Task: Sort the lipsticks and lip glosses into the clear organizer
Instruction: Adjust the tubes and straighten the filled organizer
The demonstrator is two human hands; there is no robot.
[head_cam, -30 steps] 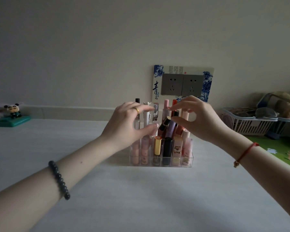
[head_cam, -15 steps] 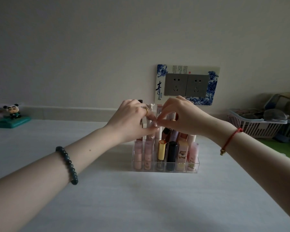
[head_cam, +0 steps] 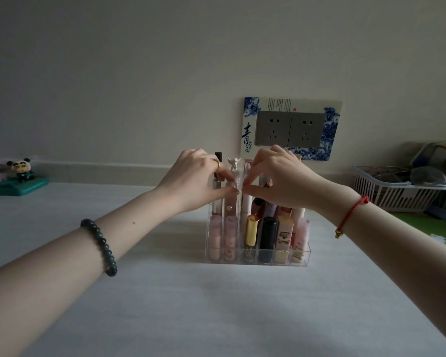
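since 1 s ago our right hand [head_cam: 281, 180] has slid from the 3 o'clock side of the clear organizer [head_cam: 303, 257] to meet the left hand [head_cam: 196, 181] over its 12 o'clock rows. fingertips nearly touch. left thumb + fingers pinch a tall pink gloss tube [head_cam: 231, 206]. right thumb + forefinger close round a pale tube [head_cam: 245, 210] beside it. we reckon that's straightening, sorting nearly done. organizer sits mid-bench [head_cam: 216, 305], front row full. back slots are hidden behind the hands, and the tilted tubes under the right palm are unclear.
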